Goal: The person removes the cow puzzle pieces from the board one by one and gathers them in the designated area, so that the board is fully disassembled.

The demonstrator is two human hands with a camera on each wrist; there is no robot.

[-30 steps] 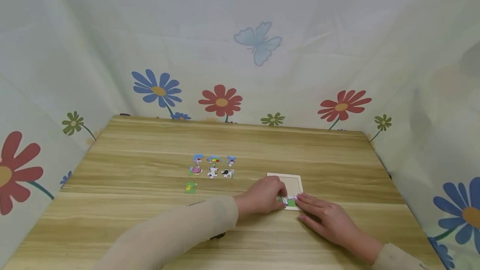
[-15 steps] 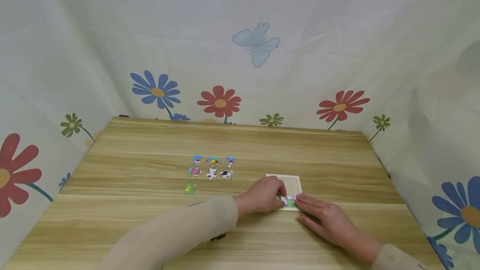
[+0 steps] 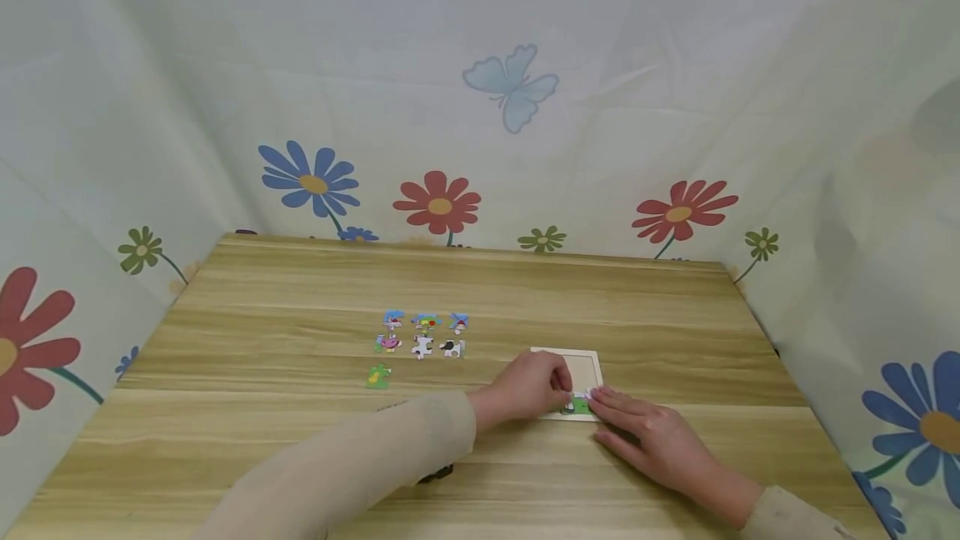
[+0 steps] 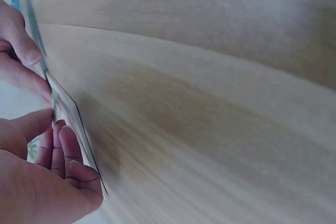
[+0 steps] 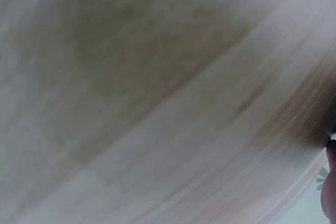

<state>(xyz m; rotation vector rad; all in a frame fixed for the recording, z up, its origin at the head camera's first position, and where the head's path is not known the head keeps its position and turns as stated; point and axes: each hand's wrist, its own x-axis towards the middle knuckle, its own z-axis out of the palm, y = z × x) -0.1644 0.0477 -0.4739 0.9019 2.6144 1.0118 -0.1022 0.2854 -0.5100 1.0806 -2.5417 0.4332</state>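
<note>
In the head view, a square wooden puzzle tray (image 3: 582, 366) lies right of the table's middle. A green and white jigsaw piece (image 3: 582, 406) sits along its near edge. My left hand (image 3: 528, 387) reaches over the tray's left side, thumb and fingertips pinching a jigsaw piece (image 3: 567, 407) that they partly hide. In the left wrist view, this hand's thumb meets its curled fingers at the tray edge. My right hand (image 3: 660, 437) rests at the tray's near right corner, its fairly straight fingertips on the piece and rim. Only a finger edge shows in the right wrist view.
Several loose jigsaw pieces (image 3: 422, 346) lie in rows left of the tray, with a green piece (image 3: 378, 376) nearest me. A small dark object (image 3: 437, 474) shows beside my left sleeve. A flowered curtain (image 3: 510, 190) borders the wooden table (image 3: 300, 273).
My left thumb and fingertips have lifted slightly, uncovering more of the pieces along the tray's near edge. My right hand stays in place, and the loose pieces have not moved.
</note>
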